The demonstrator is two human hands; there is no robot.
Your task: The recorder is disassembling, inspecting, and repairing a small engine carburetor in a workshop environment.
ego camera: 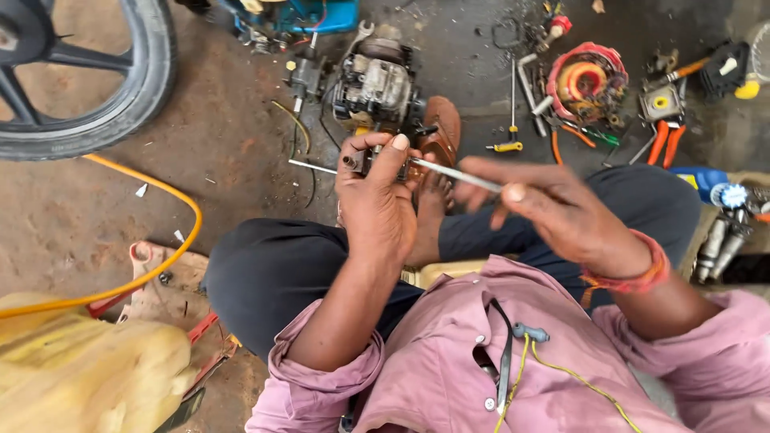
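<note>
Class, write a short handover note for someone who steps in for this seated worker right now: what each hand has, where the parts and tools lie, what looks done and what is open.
Left hand: closed around a small dark metal part, held up over the lap.
Right hand: holds a thin metal rod, its tip at the part.
On the floor ahead: small engine; yellow-handled screwdriver; red coil winding; orange-handled pliers to the right.
Done: the part is off the engine and in hand.
Open: the rod is at the part; I cannot tell how far the work has got.
</note>
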